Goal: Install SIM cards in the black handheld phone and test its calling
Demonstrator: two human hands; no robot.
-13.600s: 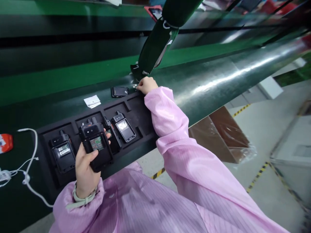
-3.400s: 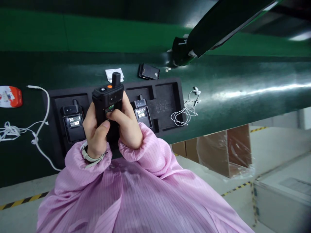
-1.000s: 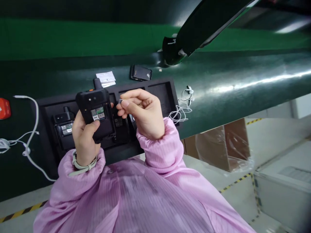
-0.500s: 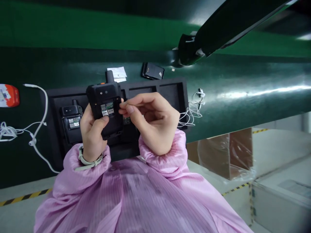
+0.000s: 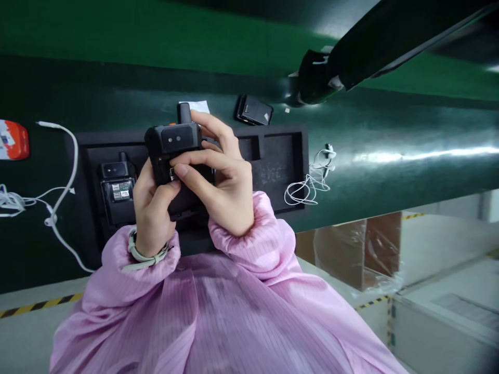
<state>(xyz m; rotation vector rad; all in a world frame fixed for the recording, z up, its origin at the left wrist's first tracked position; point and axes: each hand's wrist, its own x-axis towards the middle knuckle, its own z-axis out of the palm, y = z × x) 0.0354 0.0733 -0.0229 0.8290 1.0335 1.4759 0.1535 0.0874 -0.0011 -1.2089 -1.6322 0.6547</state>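
My left hand (image 5: 156, 213) is closed round a black two-way radio (image 5: 175, 137) with a stubby antenna, its back facing me. The thumb presses beside the card slots in its uncovered back recess. Over that recess my right hand (image 5: 222, 182) pinches thumb and forefinger together at the slots; whatever lies between the fingertips is too small and hidden to make out. Other right fingers rest near the antenna and the radio's right side. Below, a second radio (image 5: 117, 189) with bare card slots sits in a black foam tray (image 5: 300, 171).
Behind the tray lie a black battery pack (image 5: 254, 111) and a white packet (image 5: 200, 106). White earphones (image 5: 312, 184) are at the right, a white cable (image 5: 72, 176) and an orange-white package (image 5: 14, 140) at the left. A dark post (image 5: 315, 78) rises at the back; a cardboard box (image 5: 351, 249) stands below.
My right hand has moved left from beside the radio onto its card slots, covering most of the recess. My left hand still holds the radio. The view has shifted slightly.
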